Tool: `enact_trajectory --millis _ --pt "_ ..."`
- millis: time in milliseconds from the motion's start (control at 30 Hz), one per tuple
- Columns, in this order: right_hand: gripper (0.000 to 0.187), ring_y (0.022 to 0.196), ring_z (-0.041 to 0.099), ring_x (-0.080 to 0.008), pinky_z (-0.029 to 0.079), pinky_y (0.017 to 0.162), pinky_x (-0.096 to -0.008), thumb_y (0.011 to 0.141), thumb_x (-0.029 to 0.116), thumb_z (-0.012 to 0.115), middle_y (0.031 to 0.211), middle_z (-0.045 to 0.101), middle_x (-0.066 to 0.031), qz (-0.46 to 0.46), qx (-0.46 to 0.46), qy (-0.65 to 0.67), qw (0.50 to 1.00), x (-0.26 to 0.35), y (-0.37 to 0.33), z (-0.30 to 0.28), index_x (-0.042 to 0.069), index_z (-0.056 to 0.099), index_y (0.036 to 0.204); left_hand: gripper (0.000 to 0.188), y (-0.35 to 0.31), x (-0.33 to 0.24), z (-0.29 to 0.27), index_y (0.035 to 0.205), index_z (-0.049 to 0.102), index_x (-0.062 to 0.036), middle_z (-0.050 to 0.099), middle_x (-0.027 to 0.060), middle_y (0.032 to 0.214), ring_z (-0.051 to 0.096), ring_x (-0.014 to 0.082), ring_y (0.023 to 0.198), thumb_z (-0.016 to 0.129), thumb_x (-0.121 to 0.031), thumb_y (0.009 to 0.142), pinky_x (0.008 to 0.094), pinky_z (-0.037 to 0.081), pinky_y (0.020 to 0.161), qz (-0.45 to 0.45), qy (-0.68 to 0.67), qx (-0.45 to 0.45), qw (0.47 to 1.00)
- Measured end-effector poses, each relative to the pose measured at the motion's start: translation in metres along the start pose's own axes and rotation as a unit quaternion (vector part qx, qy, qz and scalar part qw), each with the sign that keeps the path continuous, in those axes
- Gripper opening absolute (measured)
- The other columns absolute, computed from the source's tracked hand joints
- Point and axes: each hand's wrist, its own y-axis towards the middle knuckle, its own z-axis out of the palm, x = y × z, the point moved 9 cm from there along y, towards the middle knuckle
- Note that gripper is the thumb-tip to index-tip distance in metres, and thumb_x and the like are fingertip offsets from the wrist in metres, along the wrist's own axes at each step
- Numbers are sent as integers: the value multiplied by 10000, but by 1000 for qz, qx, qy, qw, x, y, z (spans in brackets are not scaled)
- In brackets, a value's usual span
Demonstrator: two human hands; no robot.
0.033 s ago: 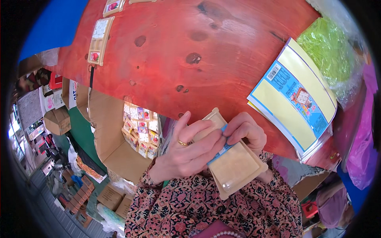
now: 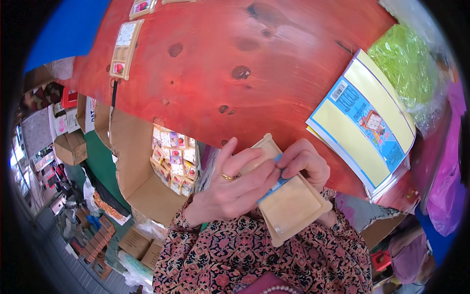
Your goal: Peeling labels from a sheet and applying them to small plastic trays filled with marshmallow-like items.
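A tan, rectangular, shallow packing tray [image 2: 296, 206], wrapped with a blue paper band [image 2: 268, 193], is held tilted at the near edge of the red wooden bench [image 2: 205, 54]. The right hand [image 2: 309, 164] pinches the band; the left hand's [image 2: 230, 188] fingers bend across it, their grip unclear. Near the bench's right edge, yellow-and-blue paper sheets [image 2: 364, 125] show a barcode, lettering and a tray picture.

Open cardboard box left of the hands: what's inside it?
The cardboard box holds many small packs, showing white and red areas. Whatever is beneath the visible ones is covered, so I cannot tell how deep they go.
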Motion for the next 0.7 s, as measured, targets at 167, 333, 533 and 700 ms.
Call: enact_trajectory --millis 167,333,533,700 --pt "227 686 538 -143 431 605 -239 721 173 771 789 585 -95 42 -79 45 995 -7 -9 -10 67 572 701 404 4 -3 0 947 683 -62 598 69 1061 552 271 1000 719 -157 556 529 338 1002 -31 15 -29 999" --pt "228 748 529 -133 432 652 -242 726 151 775 877 548 -93 35 -45 -17 998 -5 -9 -4 64 565 741 454 1 2 -2 1003 657 -58 557 84 1083 549 264 967 717 -113 557 522 397 946 -74 -18 -46 996" --pt "207 767 543 -141 455 695 -251 726 133 765 875 557 -101 101 -5 132 986 -11 -5 18 40 583 752 346 -17 10 -24 941 675 -38 598 90 963 576 277 897 693 -59 597 487 436 907 -78 -76 -149 983" --pt "174 753 564 -145 464 693 -254 721 94 747 855 581 -108 116 111 106 981 -13 -1 41 12 610 790 229 -30 17 -31 879 678 -11 616 105 835 597 287 812 680 -56 654 455 463 857 -85 -136 -137 977"
